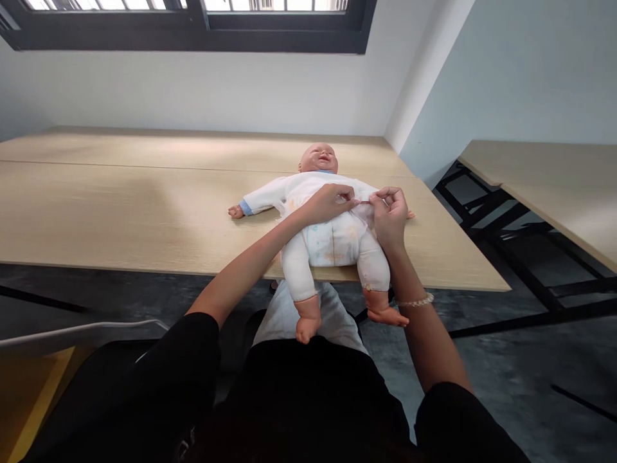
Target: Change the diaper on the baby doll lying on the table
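Observation:
A baby doll [320, 157] lies on its back at the table's front edge, head away from me, legs hanging over the edge. It wears a white top [270, 193] with blue cuffs and a white printed diaper [332, 241] around its hips. My left hand [330, 204] rests across the doll's belly, its fingers pinched at the diaper's waist. On the doll's right-hand side in view, my right hand [391, 215] pinches the diaper's side edge between thumb and finger. The two hands' fingertips are close together, with a thin stretch of diaper between them.
The pale wooden table [96, 212] extends far to the left and back to the wall. A second table [554, 173] with black folding legs stands at the right. A yellow-edged object [38, 405] and a white bar [96, 331] are at the lower left.

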The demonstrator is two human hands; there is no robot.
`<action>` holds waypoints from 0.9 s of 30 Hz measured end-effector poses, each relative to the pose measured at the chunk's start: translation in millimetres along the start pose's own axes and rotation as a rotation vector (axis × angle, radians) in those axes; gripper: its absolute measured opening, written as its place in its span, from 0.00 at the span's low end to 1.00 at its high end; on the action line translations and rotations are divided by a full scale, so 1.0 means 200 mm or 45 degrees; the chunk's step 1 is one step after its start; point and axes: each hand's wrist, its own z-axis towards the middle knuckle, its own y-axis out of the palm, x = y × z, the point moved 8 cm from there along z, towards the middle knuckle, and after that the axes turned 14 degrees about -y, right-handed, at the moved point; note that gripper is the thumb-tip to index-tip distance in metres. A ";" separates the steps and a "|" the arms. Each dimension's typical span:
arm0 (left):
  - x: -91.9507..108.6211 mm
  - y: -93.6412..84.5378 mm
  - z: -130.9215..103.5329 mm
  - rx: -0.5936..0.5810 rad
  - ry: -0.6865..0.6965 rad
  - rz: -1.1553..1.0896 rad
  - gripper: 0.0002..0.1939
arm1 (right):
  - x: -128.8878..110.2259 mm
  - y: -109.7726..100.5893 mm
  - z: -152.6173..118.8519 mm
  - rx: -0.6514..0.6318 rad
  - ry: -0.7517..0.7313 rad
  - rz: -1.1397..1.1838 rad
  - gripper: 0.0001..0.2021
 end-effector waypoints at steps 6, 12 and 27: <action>-0.03 -0.01 0.00 0.083 -0.036 0.027 0.09 | 0.04 -0.06 0.00 0.138 0.011 -0.014 0.10; -0.06 -0.01 0.03 0.124 -0.039 0.192 0.10 | 0.04 -0.10 0.01 0.217 -0.069 -0.023 0.13; -0.22 -0.06 0.12 0.184 -0.119 -0.215 0.09 | -0.32 0.37 -0.09 -0.695 -0.350 -0.544 0.06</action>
